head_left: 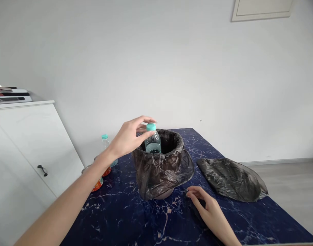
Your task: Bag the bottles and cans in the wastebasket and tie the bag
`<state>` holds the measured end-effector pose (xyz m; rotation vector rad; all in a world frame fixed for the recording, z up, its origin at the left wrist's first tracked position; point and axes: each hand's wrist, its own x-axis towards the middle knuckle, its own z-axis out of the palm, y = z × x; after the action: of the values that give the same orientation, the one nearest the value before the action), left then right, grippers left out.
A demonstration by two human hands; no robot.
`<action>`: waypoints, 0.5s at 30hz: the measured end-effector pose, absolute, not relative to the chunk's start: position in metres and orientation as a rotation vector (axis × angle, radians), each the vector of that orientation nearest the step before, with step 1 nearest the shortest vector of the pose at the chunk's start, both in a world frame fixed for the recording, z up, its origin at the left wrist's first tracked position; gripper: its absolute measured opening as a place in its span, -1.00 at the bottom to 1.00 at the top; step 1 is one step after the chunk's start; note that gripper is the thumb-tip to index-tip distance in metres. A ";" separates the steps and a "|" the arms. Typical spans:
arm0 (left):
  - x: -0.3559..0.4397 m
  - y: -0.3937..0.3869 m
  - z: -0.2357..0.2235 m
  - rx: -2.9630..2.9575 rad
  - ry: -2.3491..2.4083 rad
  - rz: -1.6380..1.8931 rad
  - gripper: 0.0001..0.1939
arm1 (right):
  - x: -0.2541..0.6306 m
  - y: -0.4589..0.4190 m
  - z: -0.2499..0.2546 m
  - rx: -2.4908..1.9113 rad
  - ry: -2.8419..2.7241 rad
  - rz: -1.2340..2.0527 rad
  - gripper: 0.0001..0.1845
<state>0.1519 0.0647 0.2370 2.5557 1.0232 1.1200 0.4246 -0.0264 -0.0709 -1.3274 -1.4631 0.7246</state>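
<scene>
My left hand [129, 136] reaches in from the left, its fingers pinched round the neck of a clear plastic bottle [153, 141] with a teal cap. The bottle stands upright, its lower half inside a small bin [158, 167] lined with a dark plastic bag. This bin sits on the dark blue marbled table [136, 218]. Lying on the table just in front of the bin's base, my right hand [210, 212] has its fingers stretched out and holds nothing.
A second teal-capped bottle [105, 141] and orange-labelled containers [98, 182] stand at the table's left edge, behind my left forearm. A crumpled dark bag [230, 177] lies to the right of the bin. Left of the table is a white cabinet [25, 147].
</scene>
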 end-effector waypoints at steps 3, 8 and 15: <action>0.145 0.074 0.227 2.489 1.068 0.956 -0.68 | 0.424 -0.027 -0.069 -1.327 -1.470 0.727 -0.54; 0.135 0.078 0.228 2.609 1.143 0.654 -0.70 | 0.424 -0.028 -0.068 -1.329 -1.476 0.726 -0.53; 0.132 0.071 0.235 2.669 1.307 0.661 -0.65 | 0.426 -0.029 -0.068 -1.353 -1.488 0.744 -0.52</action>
<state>0.1323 0.0706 0.2346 2.6695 1.3067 0.6614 0.4262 -0.0289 -0.0676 -1.3532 -1.4879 0.7436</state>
